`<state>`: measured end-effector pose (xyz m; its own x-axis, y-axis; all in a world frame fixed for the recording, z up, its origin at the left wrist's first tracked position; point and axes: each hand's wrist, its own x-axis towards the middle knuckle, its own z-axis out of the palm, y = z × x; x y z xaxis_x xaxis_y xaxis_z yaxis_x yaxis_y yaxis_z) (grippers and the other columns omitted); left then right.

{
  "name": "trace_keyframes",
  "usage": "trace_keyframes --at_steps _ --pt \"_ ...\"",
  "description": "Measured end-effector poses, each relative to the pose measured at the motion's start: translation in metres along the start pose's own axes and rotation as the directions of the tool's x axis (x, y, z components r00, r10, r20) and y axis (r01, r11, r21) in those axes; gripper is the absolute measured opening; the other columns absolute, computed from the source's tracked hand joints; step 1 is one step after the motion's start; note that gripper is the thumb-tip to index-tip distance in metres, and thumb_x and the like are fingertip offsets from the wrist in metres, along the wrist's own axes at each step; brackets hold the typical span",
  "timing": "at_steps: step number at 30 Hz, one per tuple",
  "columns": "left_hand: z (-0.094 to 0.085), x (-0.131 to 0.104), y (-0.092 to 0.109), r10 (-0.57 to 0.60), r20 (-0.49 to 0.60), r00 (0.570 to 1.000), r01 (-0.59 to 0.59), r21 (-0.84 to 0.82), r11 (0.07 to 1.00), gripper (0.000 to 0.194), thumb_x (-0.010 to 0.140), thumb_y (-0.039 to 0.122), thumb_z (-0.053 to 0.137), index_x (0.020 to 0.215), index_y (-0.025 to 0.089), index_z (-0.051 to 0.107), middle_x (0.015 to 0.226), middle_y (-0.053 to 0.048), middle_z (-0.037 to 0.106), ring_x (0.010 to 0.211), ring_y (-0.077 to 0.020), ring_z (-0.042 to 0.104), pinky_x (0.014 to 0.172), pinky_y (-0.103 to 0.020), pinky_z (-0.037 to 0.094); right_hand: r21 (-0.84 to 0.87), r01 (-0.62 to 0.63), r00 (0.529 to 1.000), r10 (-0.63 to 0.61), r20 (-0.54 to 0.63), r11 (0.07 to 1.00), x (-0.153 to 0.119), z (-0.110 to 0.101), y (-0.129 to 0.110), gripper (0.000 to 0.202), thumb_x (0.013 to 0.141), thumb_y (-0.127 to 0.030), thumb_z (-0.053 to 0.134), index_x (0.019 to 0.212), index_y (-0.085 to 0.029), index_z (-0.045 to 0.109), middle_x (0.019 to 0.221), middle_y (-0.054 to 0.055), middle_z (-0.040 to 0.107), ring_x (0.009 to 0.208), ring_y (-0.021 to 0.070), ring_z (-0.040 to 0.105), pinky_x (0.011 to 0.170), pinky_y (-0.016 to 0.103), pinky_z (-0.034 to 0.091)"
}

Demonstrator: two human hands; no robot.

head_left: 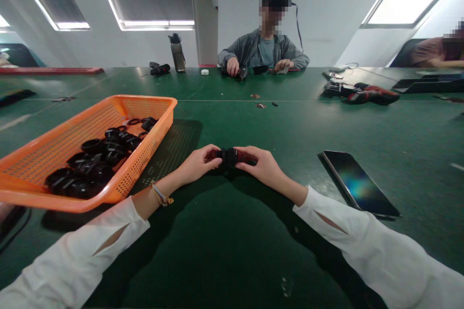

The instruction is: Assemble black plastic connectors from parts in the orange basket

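Between my two hands, low over the green table (pixel 224 251), is a small black cylindrical part (pixel 229 156). My left hand (pixel 198 163) pinches its left end between thumb and fingers. At the opposite end, my right hand (pixel 260 164) grips it in the same way, with the fingers curled behind. The fingers partly hide both ends of the part. An orange perforated basket (pixel 145 178) stands to the left of my left hand, holding several black ring-shaped and cylindrical parts (pixel 97 159).
A phone (pixel 358 181) lies to the right of my right hand. Across the table a person (pixel 266 48) handles dark objects. A bottle (pixel 177 53), a black item (pixel 159 69), a white cap (pixel 205 72) and a red-and-black tool (pixel 373 94) are farther back.
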<state>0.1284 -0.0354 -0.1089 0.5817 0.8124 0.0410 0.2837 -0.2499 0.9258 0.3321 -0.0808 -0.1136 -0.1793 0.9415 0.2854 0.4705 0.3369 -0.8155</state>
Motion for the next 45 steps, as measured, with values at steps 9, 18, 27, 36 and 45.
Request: trace_keyframes --at_steps 9,18,27,36,45 --pt "0.0003 -0.0002 -0.0001 0.014 -0.014 1.000 -0.014 0.002 1.000 0.019 0.074 0.025 0.057 0.089 0.016 0.053 0.071 0.002 0.058 0.062 -0.0110 0.057 0.063 -0.025 0.049 0.092 0.028 0.999 -0.026 -0.020 0.995 -0.0001 0.0014 0.0006 0.042 0.066 -0.014 0.067 0.107 -0.021 0.061 0.089 0.003 0.070 0.083 0.0158 0.066 0.081 0.034 0.054" --pt "-0.0001 -0.0002 0.0003 0.002 -0.002 1.000 -0.002 0.001 1.000 0.021 0.073 0.029 0.057 0.089 0.016 0.052 0.072 0.002 0.057 0.063 -0.0120 0.057 0.065 -0.027 0.048 0.107 0.011 1.000 -0.010 -0.011 0.994 -0.0007 0.0014 -0.0008 0.035 0.068 -0.016 0.066 0.103 -0.019 0.062 0.088 0.003 0.071 0.080 0.0163 0.067 0.080 0.035 0.055" --pt "-0.0006 0.0003 -0.0006 0.013 0.002 1.000 -0.013 0.002 1.000 0.022 0.073 0.030 0.056 0.090 0.016 0.052 0.072 0.002 0.057 0.063 -0.0119 0.056 0.065 -0.027 0.047 0.107 -0.013 1.000 0.014 -0.008 0.994 -0.0001 0.0015 -0.0020 0.036 0.068 -0.014 0.066 0.104 -0.016 0.063 0.088 0.005 0.072 0.081 0.0158 0.068 0.081 0.034 0.055" --pt "-0.0002 -0.0002 0.0003 0.008 0.001 1.000 -0.008 -0.007 1.000 0.022 0.073 0.029 0.056 0.089 0.016 0.052 0.071 0.002 0.057 0.063 -0.0120 0.056 0.065 -0.027 0.048 0.079 -0.021 1.000 0.021 0.000 0.997 0.0010 0.0017 0.0001 0.035 0.069 -0.016 0.067 0.104 -0.018 0.064 0.086 0.004 0.072 0.079 0.0164 0.068 0.080 0.034 0.055" --pt "-0.0002 -0.0002 0.0003 0.012 -0.001 1.000 -0.012 0.003 1.000 0.022 0.073 0.030 0.057 0.089 0.016 0.052 0.072 0.001 0.057 0.063 -0.0121 0.057 0.065 -0.027 0.048 0.066 -0.022 1.000 0.022 -0.007 0.998 0.0006 0.0019 0.0000 0.033 0.071 -0.017 0.067 0.103 -0.018 0.065 0.087 0.004 0.073 0.079 0.0167 0.069 0.079 0.034 0.055"
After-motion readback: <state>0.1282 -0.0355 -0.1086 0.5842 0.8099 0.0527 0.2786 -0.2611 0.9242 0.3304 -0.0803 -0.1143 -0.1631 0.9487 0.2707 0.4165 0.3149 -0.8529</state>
